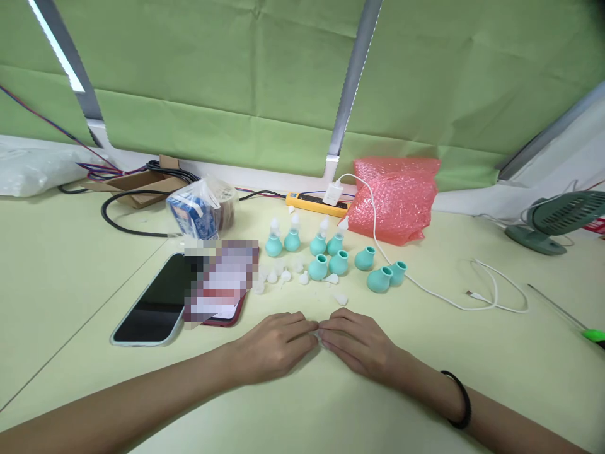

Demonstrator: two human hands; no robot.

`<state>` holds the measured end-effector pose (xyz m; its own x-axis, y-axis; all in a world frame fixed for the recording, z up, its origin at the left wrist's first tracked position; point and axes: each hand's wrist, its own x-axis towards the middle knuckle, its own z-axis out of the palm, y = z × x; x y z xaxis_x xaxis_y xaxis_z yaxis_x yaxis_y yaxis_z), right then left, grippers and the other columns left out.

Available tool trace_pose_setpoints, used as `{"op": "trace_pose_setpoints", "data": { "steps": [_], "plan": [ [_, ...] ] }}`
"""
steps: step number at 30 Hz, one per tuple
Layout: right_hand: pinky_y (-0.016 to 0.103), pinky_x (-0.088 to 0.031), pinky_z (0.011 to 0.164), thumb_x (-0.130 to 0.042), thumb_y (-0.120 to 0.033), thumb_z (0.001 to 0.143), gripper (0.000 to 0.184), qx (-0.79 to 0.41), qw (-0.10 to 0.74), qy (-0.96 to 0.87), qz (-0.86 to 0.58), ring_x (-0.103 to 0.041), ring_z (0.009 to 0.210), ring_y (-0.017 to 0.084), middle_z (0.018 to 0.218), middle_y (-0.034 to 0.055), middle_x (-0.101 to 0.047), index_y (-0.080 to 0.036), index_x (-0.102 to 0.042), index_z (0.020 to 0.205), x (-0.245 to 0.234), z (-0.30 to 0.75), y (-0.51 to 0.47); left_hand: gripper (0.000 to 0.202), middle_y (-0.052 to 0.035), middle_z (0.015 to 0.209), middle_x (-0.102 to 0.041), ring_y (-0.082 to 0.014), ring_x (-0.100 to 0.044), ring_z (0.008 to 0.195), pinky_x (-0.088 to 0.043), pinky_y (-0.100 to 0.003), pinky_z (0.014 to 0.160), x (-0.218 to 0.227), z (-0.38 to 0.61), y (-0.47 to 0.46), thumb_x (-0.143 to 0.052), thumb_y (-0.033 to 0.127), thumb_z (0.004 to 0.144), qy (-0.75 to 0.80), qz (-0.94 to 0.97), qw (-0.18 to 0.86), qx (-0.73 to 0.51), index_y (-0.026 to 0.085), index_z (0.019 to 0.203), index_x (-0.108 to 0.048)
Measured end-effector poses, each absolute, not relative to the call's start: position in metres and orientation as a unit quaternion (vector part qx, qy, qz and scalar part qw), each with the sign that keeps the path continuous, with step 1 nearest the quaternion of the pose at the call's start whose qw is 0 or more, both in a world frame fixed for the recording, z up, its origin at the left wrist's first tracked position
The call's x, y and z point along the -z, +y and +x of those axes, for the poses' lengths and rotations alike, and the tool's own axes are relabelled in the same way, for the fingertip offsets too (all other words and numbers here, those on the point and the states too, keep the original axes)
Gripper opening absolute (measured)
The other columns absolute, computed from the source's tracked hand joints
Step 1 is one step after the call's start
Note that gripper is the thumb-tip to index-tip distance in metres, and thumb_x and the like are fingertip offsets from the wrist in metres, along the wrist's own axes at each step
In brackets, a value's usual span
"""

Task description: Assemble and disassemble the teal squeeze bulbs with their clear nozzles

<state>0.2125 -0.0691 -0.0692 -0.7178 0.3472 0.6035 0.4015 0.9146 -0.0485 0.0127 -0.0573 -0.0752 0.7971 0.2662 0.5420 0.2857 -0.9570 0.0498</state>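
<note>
My left hand (278, 343) and my right hand (362, 343) meet at the fingertips just above the table. Both have their fingers pressed together, and a small pale bit shows between them, too hidden to name. Beyond them lie several small white and translucent nozzle-like parts (286, 275); a white tip (341, 299) is closest to my right hand. Several open-necked teal rubber bulbs (318, 268) stand or lean behind these. Farther back, several teal bulbs (273, 246) are upright with clear and white tips fitted on top.
Left of the parts lie a dark-screened phone (154, 306) and a red-cased phone (236, 312). Behind are a yellow power strip (302, 204), a pink bubble-wrap bag (397, 202) and a bagged blue item (191, 211). A white cable (439, 295), screwdriver (593, 335) and green fan (567, 211) are right.
</note>
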Motion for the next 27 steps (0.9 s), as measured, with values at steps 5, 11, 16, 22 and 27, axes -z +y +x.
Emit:
{"op": "trace_pose_setpoints", "data": {
  "steps": [5, 11, 16, 22, 27],
  "plan": [
    [0.026, -0.047, 0.056, -0.054, -0.001, 0.073, 0.018, 0.053, 0.330, -0.923, -0.192, -0.047, 0.069, 0.014, 0.081, 0.0084, -0.061, -0.010, -0.053, 0.089, 0.0732, 0.2136, -0.0685, 0.012, -0.0082, 0.084, -0.059, -0.0143, -0.048, 0.066, -0.042, -0.025, 0.056, 0.0761, 0.0126, -0.0569, -0.043, 0.009, 0.082, -0.145, -0.951, 0.016, 0.273, 0.009, 0.080, -0.055],
    [0.028, -0.048, 0.058, -0.056, -0.001, 0.072, 0.020, 0.053, 0.342, -0.919, -0.190, -0.050, 0.071, 0.015, 0.082, 0.0094, -0.062, -0.010, -0.052, 0.090, 0.0747, 0.2134, -0.0676, 0.014, -0.0079, 0.082, -0.059, -0.0141, -0.049, 0.065, -0.042, -0.025, 0.054, 0.0740, 0.0134, -0.0566, -0.042, 0.008, 0.082, -0.144, -0.951, 0.017, 0.274, 0.009, 0.078, -0.055],
    [0.029, -0.049, 0.060, -0.055, 0.000, 0.072, 0.021, 0.062, 0.341, -0.917, -0.197, -0.050, 0.070, 0.014, 0.082, 0.0090, -0.063, -0.010, -0.053, 0.090, 0.0747, 0.2124, -0.0690, 0.012, -0.0080, 0.082, -0.060, -0.0147, -0.050, 0.065, -0.042, -0.026, 0.054, 0.0740, 0.0133, -0.0565, -0.043, 0.008, 0.082, -0.141, -0.949, 0.018, 0.281, 0.009, 0.081, -0.055],
    [0.030, -0.049, 0.060, -0.055, 0.000, 0.072, 0.022, 0.048, 0.356, -0.913, -0.192, -0.051, 0.071, 0.015, 0.083, 0.0089, -0.063, -0.011, -0.053, 0.090, 0.0755, 0.2125, -0.0677, 0.012, -0.0064, 0.075, -0.061, -0.0146, -0.053, 0.064, -0.045, -0.025, 0.054, 0.0722, 0.0140, -0.0582, -0.044, 0.013, 0.083, -0.170, -0.939, -0.006, 0.299, 0.010, 0.090, -0.053],
    [0.033, -0.049, 0.062, -0.056, -0.004, 0.072, 0.021, 0.023, 0.354, -0.914, -0.198, -0.051, 0.072, 0.016, 0.087, 0.0094, -0.063, -0.012, -0.053, 0.091, 0.0737, 0.2123, -0.0688, 0.013, -0.0058, 0.071, -0.060, -0.0137, -0.054, 0.061, -0.046, -0.024, 0.052, 0.0723, 0.0136, -0.0598, -0.044, 0.016, 0.083, -0.197, -0.928, -0.053, 0.312, 0.010, 0.092, -0.052]
  ]
}}
